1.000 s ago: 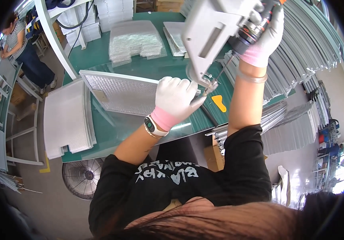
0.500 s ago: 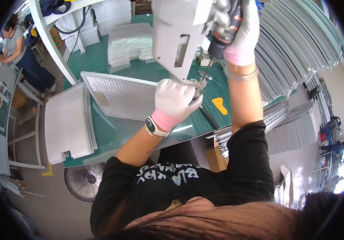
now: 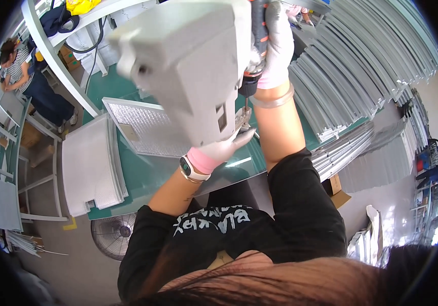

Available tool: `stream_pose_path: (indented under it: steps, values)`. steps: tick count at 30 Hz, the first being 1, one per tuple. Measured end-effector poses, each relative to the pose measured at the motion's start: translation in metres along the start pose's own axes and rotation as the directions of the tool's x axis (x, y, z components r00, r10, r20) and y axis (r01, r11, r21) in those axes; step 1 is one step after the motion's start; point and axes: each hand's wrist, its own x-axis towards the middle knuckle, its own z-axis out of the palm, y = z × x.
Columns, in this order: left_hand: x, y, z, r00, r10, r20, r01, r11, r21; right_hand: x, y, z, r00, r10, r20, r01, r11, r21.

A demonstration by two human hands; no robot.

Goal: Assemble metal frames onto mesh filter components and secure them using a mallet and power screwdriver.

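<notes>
My gloved left hand (image 3: 219,152) is under a big light-grey housing (image 3: 193,86), closed around its lower end. Most of the fingers are behind the housing; the thumb shows beside a small metal fitting (image 3: 244,120) at its edge. In my gloved right hand (image 3: 280,51) is a black and orange power screwdriver (image 3: 249,87), its grip enclosed by the fingers. The bit points down and its tip meets the fitting, as far as I can see. The housing is tilted, held above the table and blocking much of its far half.
A green table (image 3: 142,193) bears a white-framed mesh panel (image 3: 138,148) and a stack of pale sheets (image 3: 89,166). Long grey strips (image 3: 351,66) are stacked at right. A shelf post (image 3: 58,56) stands at left, a floor fan (image 3: 114,237) below. Another person (image 3: 25,76) works far left.
The housing has swung left and looks larger, its upper end tipped over. My right hand and the screwdriver have moved left with it. My right forearm now covers where the yellow piece lay.
</notes>
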Motion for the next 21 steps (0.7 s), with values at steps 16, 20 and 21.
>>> stream_pose_path:
  steps: [16,20,21]
  values:
    - [-0.015,-0.007,0.004,0.991,-0.117,0.07,0.116,0.993,0.019,0.0,-0.01,-0.025,0.984,0.032,0.173,0.062,0.856,-0.513]
    - [-0.001,0.006,-0.004,1.0,0.0,-0.003,0.0,0.998,0.067,-0.004,-0.014,-0.024,0.99,-0.031,0.138,0.1,0.844,-0.527]
    - [-0.003,0.009,-0.008,1.0,0.003,-0.008,-0.002,0.997,0.078,-0.003,-0.013,-0.018,0.983,-0.179,-0.039,0.138,0.864,-0.484]
